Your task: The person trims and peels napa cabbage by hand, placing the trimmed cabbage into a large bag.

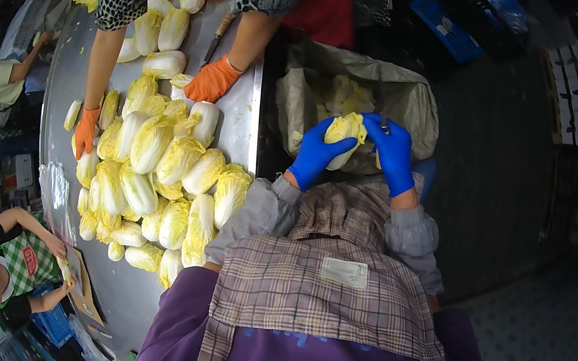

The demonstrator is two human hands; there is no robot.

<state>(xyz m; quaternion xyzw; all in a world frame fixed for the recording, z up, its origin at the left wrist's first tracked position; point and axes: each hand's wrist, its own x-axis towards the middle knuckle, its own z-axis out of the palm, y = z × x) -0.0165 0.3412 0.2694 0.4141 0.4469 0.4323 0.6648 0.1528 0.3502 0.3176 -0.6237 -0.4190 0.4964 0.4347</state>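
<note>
My left hand [317, 154], in a blue glove, holds a small napa cabbage [346, 133] with yellow outer leaves and a paler lower end. On the other side of it, my blue-gloved right hand [395, 149] grips a knife [384, 123], its blade pointing away from me and hard to see against the dark. The right fingertips touch the cabbage's yellow leaves. Both hands are over the near part of a large greyish woven sack [417, 101], where loose yellow leaves [345, 96] lie inside.
Left, a metal table [237, 96] bears many napa cabbages [150, 144]. Across it, a co-worker's orange-gloved hands [214, 81] reach among them, beside a wooden-handled knife [222, 28]. Another person [22, 252] handles a cabbage lower left. Blue crates [449, 27] stand beyond the sack.
</note>
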